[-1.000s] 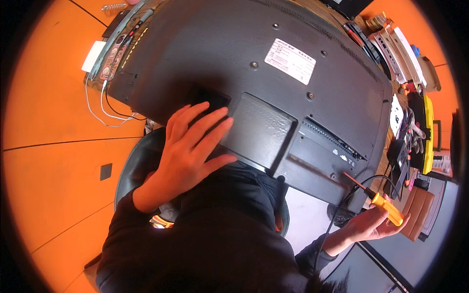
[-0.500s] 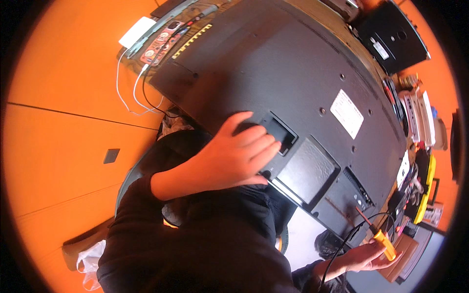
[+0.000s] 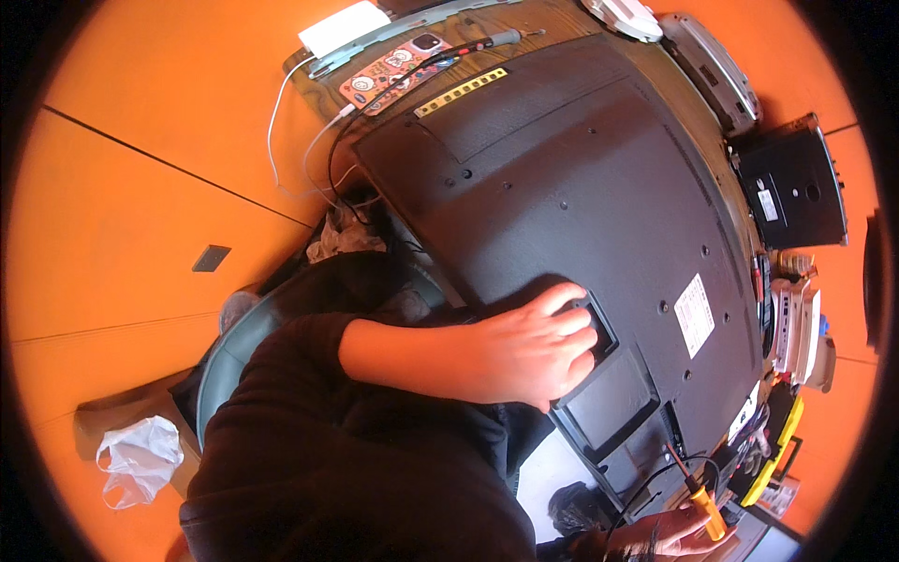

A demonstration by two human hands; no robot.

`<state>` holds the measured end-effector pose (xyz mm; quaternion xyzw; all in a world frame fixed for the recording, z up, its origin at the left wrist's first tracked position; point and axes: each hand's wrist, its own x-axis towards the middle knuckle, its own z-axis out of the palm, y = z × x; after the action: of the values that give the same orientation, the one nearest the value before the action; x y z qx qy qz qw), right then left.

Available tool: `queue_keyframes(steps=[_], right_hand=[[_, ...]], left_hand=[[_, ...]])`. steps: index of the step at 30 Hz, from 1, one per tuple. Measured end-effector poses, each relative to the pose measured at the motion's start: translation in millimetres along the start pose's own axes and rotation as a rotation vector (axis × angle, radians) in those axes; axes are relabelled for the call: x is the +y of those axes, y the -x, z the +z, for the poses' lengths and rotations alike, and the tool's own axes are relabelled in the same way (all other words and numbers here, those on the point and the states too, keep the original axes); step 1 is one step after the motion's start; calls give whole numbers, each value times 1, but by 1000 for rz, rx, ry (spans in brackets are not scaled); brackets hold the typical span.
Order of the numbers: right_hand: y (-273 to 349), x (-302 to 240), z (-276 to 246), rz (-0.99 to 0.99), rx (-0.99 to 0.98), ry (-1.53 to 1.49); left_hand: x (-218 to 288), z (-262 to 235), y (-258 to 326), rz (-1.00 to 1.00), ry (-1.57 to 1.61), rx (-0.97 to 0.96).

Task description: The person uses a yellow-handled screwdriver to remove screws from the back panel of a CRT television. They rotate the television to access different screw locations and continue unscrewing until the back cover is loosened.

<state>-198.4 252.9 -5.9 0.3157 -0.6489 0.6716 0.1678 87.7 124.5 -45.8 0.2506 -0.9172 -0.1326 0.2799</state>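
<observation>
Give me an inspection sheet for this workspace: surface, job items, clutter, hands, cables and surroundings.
Surface: wooden table, showing beyond the large black panel.
Job items: the panel, with a white label facing up; yellow-handled screwdriver.
Clutter: phone in a patterned case at upper left; black boxy device at right.
Left hand: fingers curled at a recess in the panel; grip unclear.
Right hand: holds the screwdriver by its handle.
Cables: white cable hangs at left; black cable curves near the screwdriver.
Surroundings: orange panelling; white plastic bag at lower left.
</observation>
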Motion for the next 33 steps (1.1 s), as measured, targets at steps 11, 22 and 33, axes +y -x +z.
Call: queue_keyframes(steps=[11,22,33], right_hand=[[-56,-31,65,-76,-363,-197],[-2,-90,262,-248,-1105,-511],[26,-82,339,-139,-1210,-638]], left_hand=[[0,-12,39,-137,-4,367],[-31,29,58,-84,-349,624],[-36,52,58,3,-476,769]])
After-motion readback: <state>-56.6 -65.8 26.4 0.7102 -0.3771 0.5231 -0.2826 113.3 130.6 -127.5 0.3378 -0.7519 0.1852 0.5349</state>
